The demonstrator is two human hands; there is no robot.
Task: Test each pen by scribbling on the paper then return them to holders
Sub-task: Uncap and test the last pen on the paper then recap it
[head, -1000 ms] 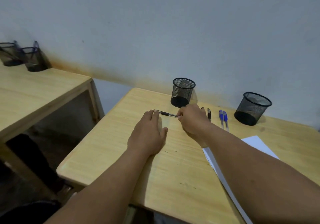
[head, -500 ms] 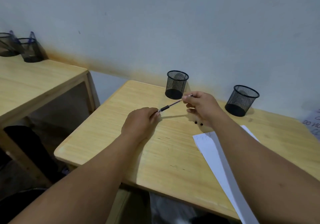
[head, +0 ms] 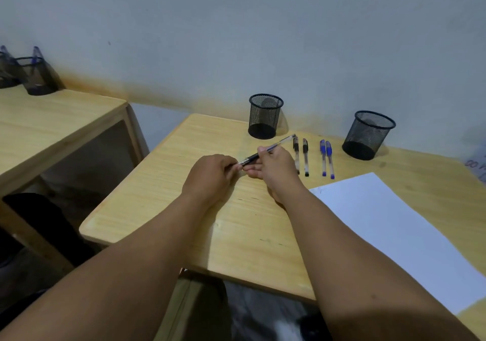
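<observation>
1. A light wooden bench [head: 163, 209] stands against a grey wall [head: 263, 30], and both forearms reach over it from the near edge.
2. The right hand [head: 273, 165] grasps a black pen [head: 265, 151] by its clear barrel, pinched between thumb and fingers. The pen is raised off the bench and tilted, its clear back end pointing toward 2 o'clock.
3. The left hand [head: 210, 174] is curled, and its fingertips pinch the tip end of the same pen at about 8 o'clock from the right hand. I cannot tell whether a cap sits under those fingers.
4. Two black pens [head: 305, 156] lie side by side on the bench just at 3 o'clock of the right hand, roughly parallel.
5. Two blue pens [head: 327, 159] lie close together a little farther out at 3 o'clock, apart from the black pair.
6. One black mesh holder [head: 265, 115] stands upright at 12 o'clock of the hands, near the wall.
7. A second mesh holder [head: 368, 135] stands upright at 2 o'clock, beyond the blue pens.
8. A white sheet of paper [head: 399, 235] lies flat at 4 o'clock, partly under the right forearm.
9. A second bench [head: 52, 124] at 10 o'clock carries two more holders [head: 36, 77] with blue pens standing in them.
</observation>
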